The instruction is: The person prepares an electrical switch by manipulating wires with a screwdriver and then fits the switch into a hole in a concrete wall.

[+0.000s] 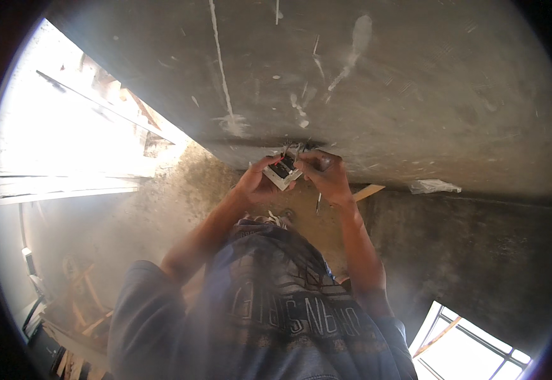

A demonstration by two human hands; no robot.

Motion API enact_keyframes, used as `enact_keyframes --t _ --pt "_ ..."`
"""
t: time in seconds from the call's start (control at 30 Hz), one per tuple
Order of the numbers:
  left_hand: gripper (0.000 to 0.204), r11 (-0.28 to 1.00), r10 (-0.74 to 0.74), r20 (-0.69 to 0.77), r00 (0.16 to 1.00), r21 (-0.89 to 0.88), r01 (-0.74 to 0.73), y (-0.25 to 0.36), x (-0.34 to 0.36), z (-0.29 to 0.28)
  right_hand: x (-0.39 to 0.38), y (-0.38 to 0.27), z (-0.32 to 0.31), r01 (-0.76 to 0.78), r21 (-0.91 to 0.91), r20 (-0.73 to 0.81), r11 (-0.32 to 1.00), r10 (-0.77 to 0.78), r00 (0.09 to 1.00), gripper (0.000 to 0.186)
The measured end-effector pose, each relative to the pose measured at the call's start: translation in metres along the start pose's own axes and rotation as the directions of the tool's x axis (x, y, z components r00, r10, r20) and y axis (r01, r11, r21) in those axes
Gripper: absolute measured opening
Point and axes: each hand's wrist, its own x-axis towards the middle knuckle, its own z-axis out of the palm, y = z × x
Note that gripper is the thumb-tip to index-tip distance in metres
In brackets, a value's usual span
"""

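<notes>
Sq.-ish elec. fitting point(283, 170), white rim, blk centre (fine detail too small to tell), tilted, held in L hand point(258, 183) at L edge; R hand point(325, 172) at upper R edge; red wire point(279, 160) nr upper L edge.

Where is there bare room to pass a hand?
Along the grey wall, between the right hand and white scrap, looks passable; so does the brown patch between the left hand and bright opening. Crowded: the plate, with both hands at it near the wall.
</notes>
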Motion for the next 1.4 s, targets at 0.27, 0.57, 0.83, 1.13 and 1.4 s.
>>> enact_keyframes --t 0.27,0.57,0.83,1.13,1.4 --pt "0.036 0.962 -0.161 -0.107 0.981 0.204 0.18 0.036 0.001 0.003 0.007 -0.006 0.005 0.222 -0.4 0.006 0.889 -0.24 0.971 0.029" --pt "0.04 0.921 -0.224 -0.169 0.96 0.287 0.265 0.05 0.004 0.001 0.023 -0.02 0.001 0.43 -0.565 0.202 0.704 -0.387 0.9 0.03" --pt "0.042 0.885 -0.256 -0.188 0.948 0.35 0.308 0.054 0.005 0.003 0.019 -0.001 0.011 0.38 -0.473 0.031 0.795 -0.416 0.909 0.023" --pt "0.042 0.869 -0.288 -0.188 0.939 0.361 0.339 0.057 0.01 -0.002 0.014 -0.016 0.013 0.331 -0.502 0.044 0.799 -0.359 0.932 0.021" --pt "0.04 0.925 -0.239 -0.144 0.96 0.268 0.27 0.047 0.005 -0.003 0.015 -0.015 0.009 0.433 -0.535 0.089 0.725 -0.461 0.883 0.021"
